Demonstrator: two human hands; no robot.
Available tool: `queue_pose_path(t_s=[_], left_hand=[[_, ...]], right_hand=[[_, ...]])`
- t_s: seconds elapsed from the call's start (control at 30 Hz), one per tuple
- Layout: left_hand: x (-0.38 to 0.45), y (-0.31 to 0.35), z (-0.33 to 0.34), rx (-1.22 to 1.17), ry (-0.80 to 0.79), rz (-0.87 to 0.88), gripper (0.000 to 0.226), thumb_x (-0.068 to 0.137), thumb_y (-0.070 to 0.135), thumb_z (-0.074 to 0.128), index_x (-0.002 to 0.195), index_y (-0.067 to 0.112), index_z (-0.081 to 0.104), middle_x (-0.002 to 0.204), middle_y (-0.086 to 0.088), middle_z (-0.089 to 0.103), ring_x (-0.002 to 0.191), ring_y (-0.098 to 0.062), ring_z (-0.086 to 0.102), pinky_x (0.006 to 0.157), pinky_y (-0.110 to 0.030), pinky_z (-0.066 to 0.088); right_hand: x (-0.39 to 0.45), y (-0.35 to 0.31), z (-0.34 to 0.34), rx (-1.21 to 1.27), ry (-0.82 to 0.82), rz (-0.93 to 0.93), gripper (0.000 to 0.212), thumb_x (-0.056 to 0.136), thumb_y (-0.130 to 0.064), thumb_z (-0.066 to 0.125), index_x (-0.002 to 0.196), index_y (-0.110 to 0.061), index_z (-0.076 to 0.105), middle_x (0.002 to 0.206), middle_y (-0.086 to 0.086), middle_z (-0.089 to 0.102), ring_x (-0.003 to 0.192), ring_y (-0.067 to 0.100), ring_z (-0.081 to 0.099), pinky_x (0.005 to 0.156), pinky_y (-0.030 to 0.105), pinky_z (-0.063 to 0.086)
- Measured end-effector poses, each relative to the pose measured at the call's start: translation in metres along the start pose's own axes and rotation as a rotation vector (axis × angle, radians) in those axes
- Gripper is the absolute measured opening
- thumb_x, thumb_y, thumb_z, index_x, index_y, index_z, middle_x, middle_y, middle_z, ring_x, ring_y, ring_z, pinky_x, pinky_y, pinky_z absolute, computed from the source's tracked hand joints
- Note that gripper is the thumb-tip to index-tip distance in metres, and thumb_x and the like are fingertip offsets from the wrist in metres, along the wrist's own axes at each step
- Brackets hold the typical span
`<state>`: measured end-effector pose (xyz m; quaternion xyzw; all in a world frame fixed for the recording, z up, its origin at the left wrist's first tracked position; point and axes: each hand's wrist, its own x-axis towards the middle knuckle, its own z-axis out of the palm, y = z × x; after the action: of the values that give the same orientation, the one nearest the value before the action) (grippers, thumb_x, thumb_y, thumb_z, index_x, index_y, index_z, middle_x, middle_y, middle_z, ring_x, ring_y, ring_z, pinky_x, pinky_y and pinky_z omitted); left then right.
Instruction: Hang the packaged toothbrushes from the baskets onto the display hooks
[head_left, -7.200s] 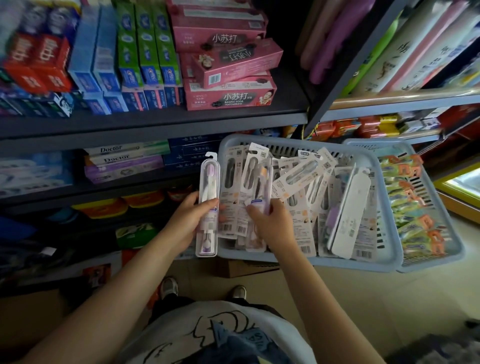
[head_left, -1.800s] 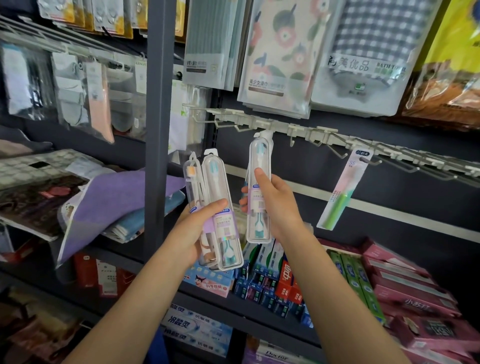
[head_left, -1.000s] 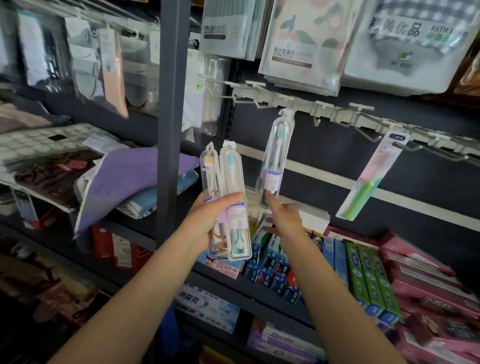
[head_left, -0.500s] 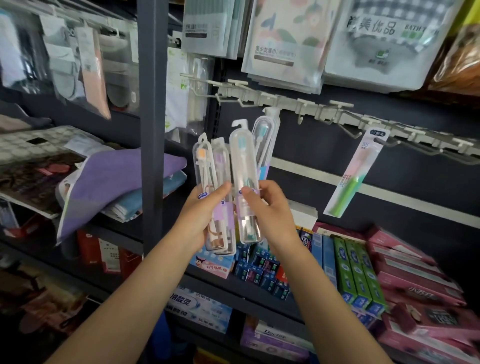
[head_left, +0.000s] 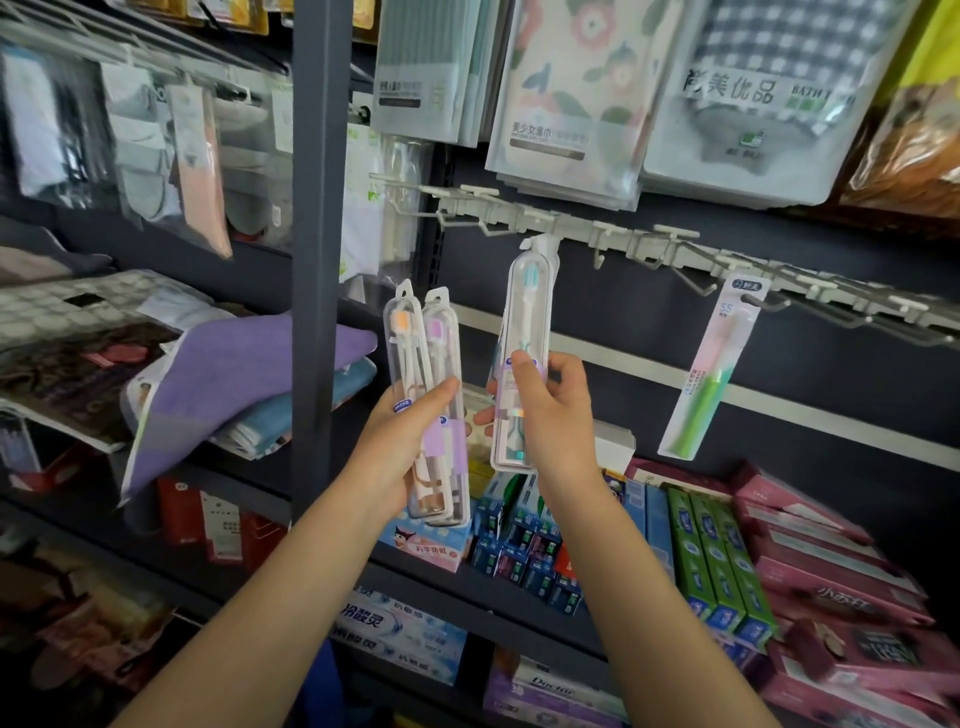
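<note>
Nearest the camera, two bare forearms reached up from the bottom edge toward the shelving. The left hand (head_left: 410, 441) curled its fingers and thumb round two clear plastic toothbrush cases (head_left: 428, 395) held upright side by side, one with an orange-headed brush and one with a pink-headed brush, each banded with a lilac label. Just to the right, the right hand (head_left: 550, 415) pinched the lower half of a third clear plastic case with a teal-bristled toothbrush (head_left: 522, 332), thumb across its front over the lilac label; the top tab of that case met the white plastic hook rail (head_left: 623, 239), though whether it was seated on a hook could not be told. A second case may have hung directly behind it, but the overlap left that unclear. Below the hands, a dark metal shelf (head_left: 519, 592) carried blue, green and pink toothpaste boxes (head_left: 711, 561) in rows. Further right along the rail hung a slim pink-and-green carded toothbrush (head_left: 711, 379), well apart from the held case. A dark grey upright post (head_left: 317, 260) stood left of the hands, with folded purple and blue towels (head_left: 244, 374) beyond it. Farthest back, above the rail, hung bagged floral and checked bath towels (head_left: 571, 93).
</note>
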<state>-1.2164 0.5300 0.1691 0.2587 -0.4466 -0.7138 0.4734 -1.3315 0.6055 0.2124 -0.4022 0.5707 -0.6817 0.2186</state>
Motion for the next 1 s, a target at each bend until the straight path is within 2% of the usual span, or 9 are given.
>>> queue_pose_path(t_s=[0.17,0.23,0.37,0.47,0.57,0.7,0.83,0.93,1.0], left_hand=[[-0.002,0.003,0.001,-0.006,0.010,-0.030,0.031,0.094,0.039,0.068,0.124,0.034,0.064,0.109,0.001,0.076,0.094,-0.019,0.075,0.078,-0.038,0.060],[-0.002,0.003,0.000,0.010,0.020,-0.044,0.029,0.095,0.038,0.067,0.123,0.035,0.063,0.109,-0.001,0.076,0.092,-0.020,0.075,0.078,-0.039,0.061],[-0.003,0.000,-0.005,0.018,0.018,-0.045,0.027,0.096,0.031,0.065,0.122,0.034,0.062,0.112,-0.007,0.074,0.099,-0.026,0.073,0.085,-0.043,0.060],[-0.004,-0.002,-0.003,-0.003,0.010,-0.019,0.031,0.095,0.024,0.067,0.126,0.030,0.063,0.109,-0.001,0.076,0.093,-0.016,0.074,0.070,-0.032,0.059],[-0.004,-0.003,0.005,-0.034,-0.026,0.005,0.033,0.095,0.017,0.067,0.127,0.025,0.064,0.110,-0.008,0.076,0.093,-0.021,0.075,0.072,-0.036,0.060],[-0.004,-0.002,0.013,-0.043,-0.035,0.038,0.034,0.092,0.017,0.070,0.125,0.025,0.066,0.115,-0.014,0.072,0.097,-0.028,0.074,0.070,-0.039,0.061],[-0.003,0.003,0.018,-0.012,-0.093,0.021,0.033,0.094,0.020,0.068,0.128,0.024,0.065,0.119,-0.013,0.072,0.103,-0.026,0.073,0.082,-0.042,0.060],[-0.004,0.005,0.022,0.017,-0.137,0.025,0.025,0.097,0.020,0.065,0.120,0.025,0.068,0.112,-0.009,0.074,0.096,-0.020,0.074,0.076,-0.035,0.061],[-0.006,0.006,0.024,0.003,-0.138,0.016,0.023,0.097,0.020,0.064,0.119,0.023,0.068,0.106,-0.008,0.076,0.092,-0.018,0.074,0.070,-0.033,0.060]], right_hand=[[0.021,0.014,0.005,-0.090,0.065,0.121,0.044,0.098,-0.049,0.059,0.097,-0.005,0.056,0.095,0.008,0.059,0.079,0.021,0.065,0.074,0.036,0.056],[0.027,0.025,0.004,-0.167,0.039,0.222,0.055,0.095,-0.060,0.057,0.103,-0.006,0.060,0.097,0.003,0.064,0.086,0.017,0.063,0.088,0.041,0.054],[0.016,0.043,-0.005,-0.228,0.019,0.334,0.048,0.095,-0.053,0.062,0.120,-0.013,0.051,0.107,0.001,0.059,0.092,0.014,0.055,0.086,0.037,0.042],[-0.001,0.045,-0.006,-0.210,-0.040,0.298,0.042,0.098,-0.049,0.060,0.120,-0.015,0.052,0.104,-0.004,0.061,0.094,0.012,0.061,0.085,0.036,0.048],[-0.015,0.044,-0.002,-0.189,-0.244,0.196,0.039,0.098,-0.052,0.057,0.111,-0.016,0.065,0.102,0.006,0.073,0.091,0.022,0.071,0.087,0.037,0.058],[-0.019,0.034,-0.003,-0.184,-0.302,0.104,0.023,0.100,-0.037,0.061,0.114,-0.019,0.061,0.108,0.010,0.072,0.090,0.018,0.070,0.071,0.018,0.055],[-0.021,0.031,-0.005,-0.124,-0.283,0.042,0.015,0.102,-0.029,0.059,0.115,-0.022,0.063,0.104,0.013,0.073,0.089,0.018,0.069,0.081,0.035,0.058],[-0.022,0.032,-0.003,-0.085,-0.219,0.004,0.019,0.102,-0.035,0.058,0.110,-0.021,0.067,0.107,0.019,0.069,0.095,0.027,0.067,0.096,0.053,0.051],[-0.022,0.029,0.000,-0.060,-0.178,-0.019,0.030,0.098,-0.044,0.059,0.109,-0.018,0.067,0.107,0.025,0.066,0.091,0.036,0.065,0.093,0.059,0.050]])
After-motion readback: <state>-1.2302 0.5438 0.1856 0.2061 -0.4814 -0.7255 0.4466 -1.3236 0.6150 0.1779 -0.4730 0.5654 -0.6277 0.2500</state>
